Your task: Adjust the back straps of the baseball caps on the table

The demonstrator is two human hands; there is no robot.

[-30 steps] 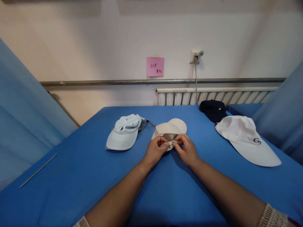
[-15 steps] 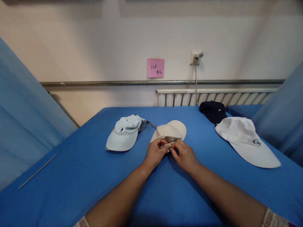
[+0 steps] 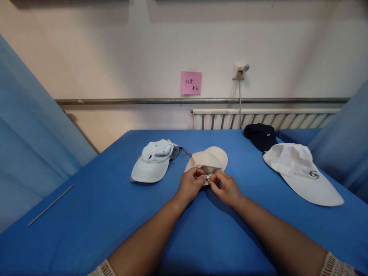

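Nearest, light openwork cuffs (image 3: pixel 335 264) end on both forearms, which reach in over the counter (image 3: pixel 94 218). Its covering is plain blue and mostly smooth, with faint creases at the near left. A thin stick (image 3: pixel 51 205) lies slantwise near the left edge.

At mid-counter, the beige cap (image 3: pixel 204 158) rests with its brim pointing to the wall. Both hands are closed on its back band: the left hand (image 3: pixel 189 186) pinches one side, the right hand (image 3: pixel 225 188) the other, fingertips nearly meeting by a small metallic piece (too small to identify from where I stand).

To the left sits a pale blue cap (image 3: pixel 152 161) with a dark emblem, a grey strap (image 3: pixel 185 151) trailing behind it. To the right lies a white cap (image 3: pixel 301 168) with dark lettering; just behind it is a navy cap (image 3: pixel 260 136) at the far edge.

Blue curtains (image 3: pixel 31 134) flank both sides. Past the far edge stands a pale ribbed radiator (image 3: pixel 258 119), and a metal pipe (image 3: pixel 143 101) runs across the wall (image 3: pixel 115 50). Above the pipe are a pink handwritten note (image 3: pixel 191 83) and a socket (image 3: pixel 238 71) with a cord (image 3: pixel 240 99) hanging down.
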